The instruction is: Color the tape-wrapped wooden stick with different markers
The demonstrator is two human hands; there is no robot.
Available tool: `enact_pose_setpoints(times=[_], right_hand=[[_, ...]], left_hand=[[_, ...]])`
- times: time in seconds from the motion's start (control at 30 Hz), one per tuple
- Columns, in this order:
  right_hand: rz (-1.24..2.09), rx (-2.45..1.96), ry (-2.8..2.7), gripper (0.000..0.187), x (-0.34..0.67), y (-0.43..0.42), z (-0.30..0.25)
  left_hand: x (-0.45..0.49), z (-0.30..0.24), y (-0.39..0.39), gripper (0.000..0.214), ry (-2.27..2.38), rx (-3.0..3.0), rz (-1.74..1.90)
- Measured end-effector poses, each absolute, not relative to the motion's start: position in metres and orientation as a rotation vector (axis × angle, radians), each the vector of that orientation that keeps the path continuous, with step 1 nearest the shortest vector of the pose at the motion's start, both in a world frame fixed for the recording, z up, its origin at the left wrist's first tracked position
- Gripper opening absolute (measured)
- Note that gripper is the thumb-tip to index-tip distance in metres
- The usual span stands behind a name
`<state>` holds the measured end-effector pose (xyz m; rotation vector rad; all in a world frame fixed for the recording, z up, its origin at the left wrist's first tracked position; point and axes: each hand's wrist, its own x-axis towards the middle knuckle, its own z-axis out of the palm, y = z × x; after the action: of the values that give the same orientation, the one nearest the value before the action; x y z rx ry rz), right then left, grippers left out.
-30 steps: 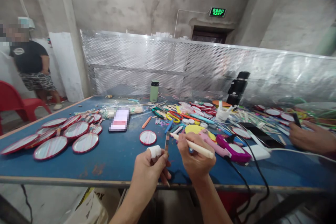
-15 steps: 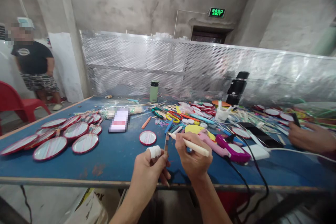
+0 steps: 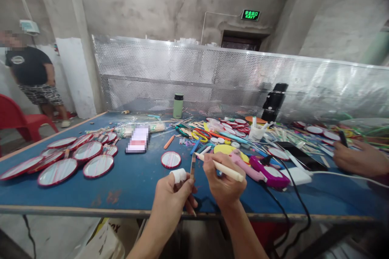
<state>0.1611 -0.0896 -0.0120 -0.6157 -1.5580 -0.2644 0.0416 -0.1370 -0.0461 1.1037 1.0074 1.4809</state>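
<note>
My left hand (image 3: 174, 194), with a white wrap on one finger, pinches a thin flat wooden stick (image 3: 192, 168) that stands almost upright and shows darker brown patches. In my right hand (image 3: 226, 184) is a cream-coloured marker pen (image 3: 226, 168). Its tip points left, close to the upper part of the stick; whether it touches I cannot tell. Just beyond my hands a round red-rimmed disc (image 3: 170, 159) with pale streaks lies flat. Right of my right hand rests a pink and purple glue gun (image 3: 269, 174), next to a yellow piece (image 3: 227, 150).
Several red-rimmed discs (image 3: 59, 172) are piled at the left. A phone (image 3: 138, 138), a green bottle (image 3: 178, 106), scissors (image 3: 199, 135) and a black flask (image 3: 274, 103) stand or lie farther back. Cables (image 3: 293, 194) hang over the front edge. Another person's hand (image 3: 360, 160) is at the right.
Both my hands, the stick and the marker pen stay almost exactly where they were. The person standing at the far left has shifted a little to the left.
</note>
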Motion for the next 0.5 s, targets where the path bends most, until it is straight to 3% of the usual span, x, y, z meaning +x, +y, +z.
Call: enact_pose_setpoints(times=[0.5], right_hand=[[-0.281, -0.63, -1.529, 0.01, 0.1619, -0.0879, -0.0135]], left_hand=[[0.0422, -0.0432, -0.1378, 0.024, 1.014, 1.079, 1.482]])
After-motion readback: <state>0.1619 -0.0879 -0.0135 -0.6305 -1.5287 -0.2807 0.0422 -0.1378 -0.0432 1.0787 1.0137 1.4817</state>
